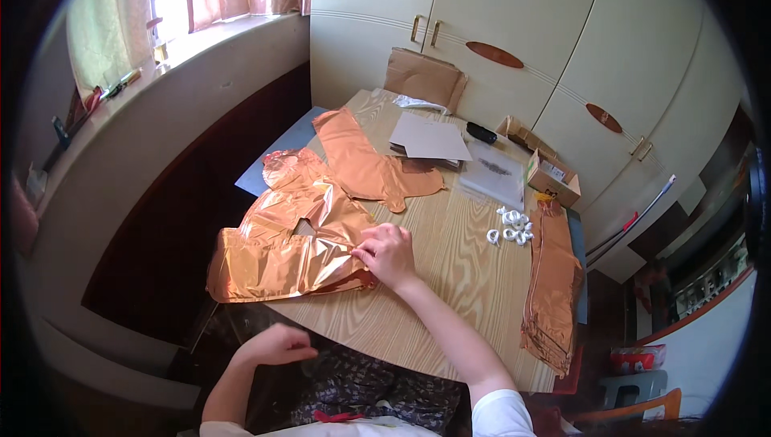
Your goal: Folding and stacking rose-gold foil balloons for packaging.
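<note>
A shiny, uninflated copper-coloured foil balloon (277,248) lies creased over the table's near left part, with a small opening in its middle. My right hand (389,256) reaches across the table and pinches the balloon's right edge between thumb and fingers. My left hand (277,345) hangs in front of the table edge, below the balloon and apart from it. Its fingers are loosely bent, a little blurred, with nothing visible in them. Behind the shiny balloon lies a second flat, duller copper balloon (357,156).
On the wood-grain table (450,276), a stack of folded copper foil (552,284) lies along the right edge, beside several white ribbon rolls (514,226). Farther back are grey-white sheets (430,138), a clear plastic bag (490,173), a black object (481,132) and an open cardboard box (554,176).
</note>
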Demonstrator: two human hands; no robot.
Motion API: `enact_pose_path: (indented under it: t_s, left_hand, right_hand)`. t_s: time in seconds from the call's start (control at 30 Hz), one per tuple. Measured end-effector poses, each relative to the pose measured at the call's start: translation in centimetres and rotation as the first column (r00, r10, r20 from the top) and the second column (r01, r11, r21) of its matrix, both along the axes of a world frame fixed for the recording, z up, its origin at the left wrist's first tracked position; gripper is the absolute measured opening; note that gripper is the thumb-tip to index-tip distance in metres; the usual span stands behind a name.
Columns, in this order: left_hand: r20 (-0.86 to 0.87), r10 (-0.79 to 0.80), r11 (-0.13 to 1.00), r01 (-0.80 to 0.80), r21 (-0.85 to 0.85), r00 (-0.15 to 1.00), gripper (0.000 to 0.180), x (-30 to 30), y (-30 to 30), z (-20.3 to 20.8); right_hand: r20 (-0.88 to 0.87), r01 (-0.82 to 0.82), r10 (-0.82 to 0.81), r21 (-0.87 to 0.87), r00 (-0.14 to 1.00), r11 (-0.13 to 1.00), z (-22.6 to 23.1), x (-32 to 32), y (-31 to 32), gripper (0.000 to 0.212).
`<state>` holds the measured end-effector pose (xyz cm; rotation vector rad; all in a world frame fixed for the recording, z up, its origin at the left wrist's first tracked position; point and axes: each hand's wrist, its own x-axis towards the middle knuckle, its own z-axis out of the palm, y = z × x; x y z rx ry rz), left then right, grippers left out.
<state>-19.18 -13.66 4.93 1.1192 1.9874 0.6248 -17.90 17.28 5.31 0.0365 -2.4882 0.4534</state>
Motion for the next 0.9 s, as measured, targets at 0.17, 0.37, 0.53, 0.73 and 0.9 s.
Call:
enact_pose_path:
  t_s: [0.17, 0.37, 0.53, 0.73, 0.9]
  left_hand:
    - [-0.782, 0.546, 0.810, 0.049, 0.584, 0.300, 0.045, -0.2, 8.5, 6.1]
    - [-0.666, 0.634, 0.763, -0.181, 0.620, 0.394, 0.018, -6.7, 8.3, 3.0]
    - [-0.208, 0.843, 0.431, -0.392, 0.813, 0.496, 0.010, -15.9, 3.0, 5.2]
    - [-0.405, 0.911, 0.409, -0.320, 0.855, 0.083, 0.017, -27.7, -8.2, 10.0]
    - [-0.503, 0.748, 0.519, -0.090, 0.850, -0.434, 0.023, -27.6, -11.3, 21.6]
  right_hand:
    - [-0.052, -0.005, 0.003, -0.036, 0.999, 0.999, 2.4, -1.2, -0.9, 0.020]
    - [-0.277, -0.083, 0.021, -0.211, 0.961, 0.974, -0.8, -0.8, 0.4, 0.077]
    - [0.490, -0.034, -0.033, 0.127, 0.871, 0.991, -1.3, 1.8, 0.0, 0.074]
    - [0.565, -0.014, -0.055, 0.117, 0.824, 0.993, -1.9, 1.5, -0.4, 0.072]
    - [0.605, -0.030, -0.056, 0.132, 0.794, 0.991, -1.5, 1.3, -1.0, 0.072]
